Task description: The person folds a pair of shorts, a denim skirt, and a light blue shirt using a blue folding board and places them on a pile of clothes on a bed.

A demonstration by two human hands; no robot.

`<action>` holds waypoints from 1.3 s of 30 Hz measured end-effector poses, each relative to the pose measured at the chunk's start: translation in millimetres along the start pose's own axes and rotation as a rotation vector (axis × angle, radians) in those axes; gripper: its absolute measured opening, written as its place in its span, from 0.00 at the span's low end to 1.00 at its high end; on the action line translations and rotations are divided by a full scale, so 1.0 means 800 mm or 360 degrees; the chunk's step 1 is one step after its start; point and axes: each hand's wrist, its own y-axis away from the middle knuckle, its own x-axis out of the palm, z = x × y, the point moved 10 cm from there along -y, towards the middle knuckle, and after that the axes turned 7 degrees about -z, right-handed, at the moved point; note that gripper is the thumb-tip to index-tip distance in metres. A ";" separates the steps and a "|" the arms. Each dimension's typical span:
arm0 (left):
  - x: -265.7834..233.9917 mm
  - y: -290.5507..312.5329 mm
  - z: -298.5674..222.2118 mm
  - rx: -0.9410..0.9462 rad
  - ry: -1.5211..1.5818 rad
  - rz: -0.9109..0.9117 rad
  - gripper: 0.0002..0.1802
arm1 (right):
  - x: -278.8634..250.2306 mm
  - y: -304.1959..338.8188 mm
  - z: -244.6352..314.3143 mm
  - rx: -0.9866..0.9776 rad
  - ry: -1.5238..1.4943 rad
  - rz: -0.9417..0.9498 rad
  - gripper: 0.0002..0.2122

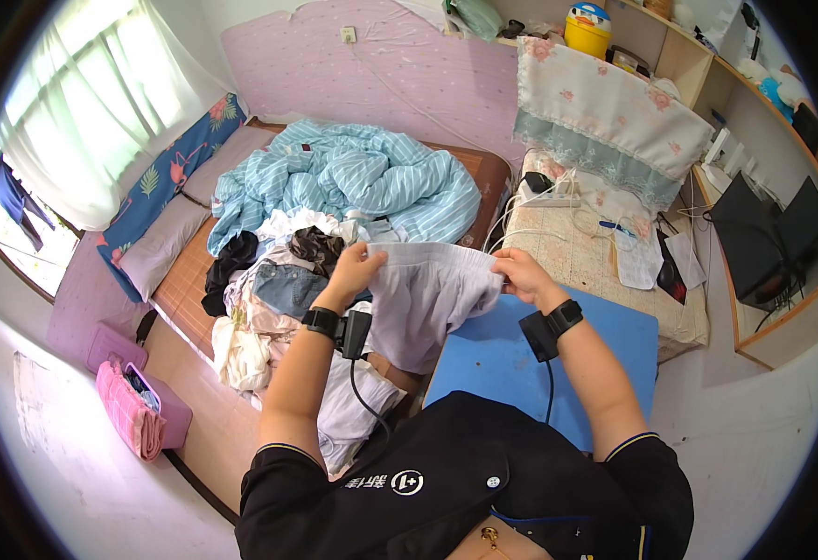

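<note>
A pale grey garment with a wide, elastic-looking waistband [427, 297] is stretched between my two hands, and its folds hang down. Whether it is shorts or longer trousers, I cannot tell. My left hand [356, 271] pinches one end of the waistband, next to the clothes heap. Over the far side of a blue table [539, 364], my right hand [524, 274] grips the other end. Beside my left forearm lies the heap of loose clothes [283, 285], with denim, black and cream pieces. A white folded-looking garment [357, 406] lies closer to me, partly behind my arm.
A striped blue quilt [381, 182] is bunched on the bed [180, 275] behind the heap. To the right stands a cloth-covered surface [558, 243] with cables and a mouse. Dark monitors [763, 238] sit farther right. A pink bin [171, 411] is at the lower left.
</note>
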 end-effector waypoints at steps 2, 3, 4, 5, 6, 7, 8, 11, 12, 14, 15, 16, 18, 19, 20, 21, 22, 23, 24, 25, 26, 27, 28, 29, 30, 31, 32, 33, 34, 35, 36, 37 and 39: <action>0.023 0.000 0.004 0.0121 0.0055 0.0095 0.10 | 0.011 -0.009 -0.013 -0.0002 -0.0085 -0.0006 0.14; 0.036 0.003 0.002 0.0108 0.0008 0.0160 0.10 | 0.023 -0.010 -0.015 -0.0026 -0.0132 0.0047 0.15; 0.045 0.011 -0.007 0.0115 -0.0234 0.0186 0.10 | 0.039 -0.005 -0.011 -0.0049 -0.0176 0.0103 0.15; 0.057 0.013 -0.006 0.0124 -0.0151 0.0224 0.09 | 0.053 0.001 -0.007 -0.0071 -0.0086 0.0153 0.15; 0.068 0.017 -0.007 0.0138 -0.0069 0.0263 0.09 | 0.062 0.002 -0.009 -0.0073 -0.0085 0.0153 0.15; 0.079 0.021 -0.007 0.0146 -0.0029 0.0349 0.10 | 0.069 0.002 -0.010 -0.0120 0.0013 0.0136 0.14; 0.082 0.022 -0.007 0.0147 -0.0028 0.0350 0.10 | 0.074 0.002 -0.011 -0.0168 0.0111 0.0119 0.13; 0.088 0.025 -0.002 0.0208 -0.0109 0.0449 0.11 | 0.077 -0.001 -0.008 -0.0277 0.0223 0.0053 0.13; 0.089 0.027 -0.004 0.0206 -0.0108 0.0455 0.11 | 0.072 -0.001 -0.005 -0.0343 0.0310 -0.0023 0.13; 0.086 0.029 -0.008 0.0158 0.0066 0.0401 0.12 | 0.065 -0.007 -0.012 -0.0366 0.0363 -0.0031 0.12; 0.086 0.032 -0.010 0.0154 0.0068 0.0400 0.12 | 0.066 -0.006 -0.011 -0.0391 0.0419 -0.0028 0.11; 0.086 0.035 -0.014 0.0161 0.0109 0.0386 0.13 | 0.068 -0.005 -0.013 -0.0387 0.0421 -0.0027 0.11; 0.087 0.042 -0.024 0.0166 0.0152 0.0375 0.14 | 0.074 0.003 -0.005 -0.0495 0.0343 -0.0003 0.14; 0.090 0.049 -0.030 0.0134 0.0137 0.0408 0.16 | 0.077 0.007 -0.004 -0.0492 0.0343 -0.0007 0.14; 0.094 0.054 -0.031 0.0102 0.0121 0.0442 0.18 | 0.085 0.013 -0.002 -0.0521 0.0309 0.0046 0.15; 0.099 0.057 -0.041 0.0202 0.0139 0.0468 0.21 | 0.091 0.018 0.001 -0.0551 0.0275 0.0101 0.16; 0.099 0.058 -0.044 0.0202 0.0139 0.0470 0.21 | 0.091 0.017 -0.001 -0.0550 0.0274 0.0099 0.16; 0.099 0.059 -0.048 0.0259 -0.0081 0.0468 0.22 | 0.093 0.015 -0.004 -0.0552 0.0287 0.0132 0.16; 0.099 0.061 -0.051 0.0314 -0.0300 0.0461 0.22 | 0.096 0.016 -0.004 -0.0554 0.0303 0.0168 0.17; 0.100 0.062 -0.049 0.0312 -0.0299 0.0462 0.22 | 0.096 0.018 -0.005 -0.0552 0.0303 0.0167 0.17; 0.096 0.061 -0.056 0.0477 -0.0423 0.0346 0.21 | 0.095 0.020 -0.005 -0.0548 0.0282 0.0162 0.17; 0.091 0.061 -0.063 0.0641 -0.0547 0.0228 0.20 | 0.096 0.023 -0.003 -0.0545 0.0261 0.0157 0.17; 0.090 0.060 -0.056 0.0642 -0.0548 0.0228 0.20 | 0.096 0.025 -0.002 -0.0545 0.0260 0.0157 0.17; 0.086 0.059 -0.052 0.0694 -0.0671 0.0166 0.19 | 0.098 0.027 -0.001 -0.0547 0.0254 0.0166 0.17; 0.084 0.059 -0.054 0.0747 -0.0794 0.0109 0.17 | 0.097 0.029 -0.001 -0.0549 0.0245 0.0169 0.17; 0.083 0.058 -0.053 0.0751 -0.0797 0.0116 0.17 | 0.096 0.028 -0.001 -0.0551 0.0241 0.0163 0.17; 0.083 0.056 -0.047 0.0678 -0.0842 0.0130 0.15 | 0.095 0.027 -0.004 -0.0547 0.0299 0.0152 0.17; 0.082 0.054 -0.042 0.0605 -0.0887 0.0141 0.13 | 0.093 0.025 -0.007 -0.0544 0.0358 0.0143 0.16; 0.082 0.051 -0.038 0.0609 -0.0890 0.0144 0.13 | 0.093 0.024 -0.011 -0.0547 0.0355 0.0140 0.16; 0.082 0.044 -0.025 0.0485 -0.0713 0.0201 0.11 | 0.096 0.023 -0.013 -0.0561 0.0270 0.0166 0.16; 0.084 0.044 -0.019 0.0354 -0.0536 0.0258 0.09 | 0.101 0.026 -0.012 -0.0568 0.0184 0.0191 0.17; 0.086 0.046 -0.020 0.0352 -0.0539 0.0262 0.09 | 0.103 0.029 -0.011 -0.0565 0.0180 0.0189 0.17; 0.091 0.052 -0.020 0.0225 -0.0262 0.0291 0.08 | 0.105 0.032 -0.013 -0.0513 0.0256 0.0151 0.16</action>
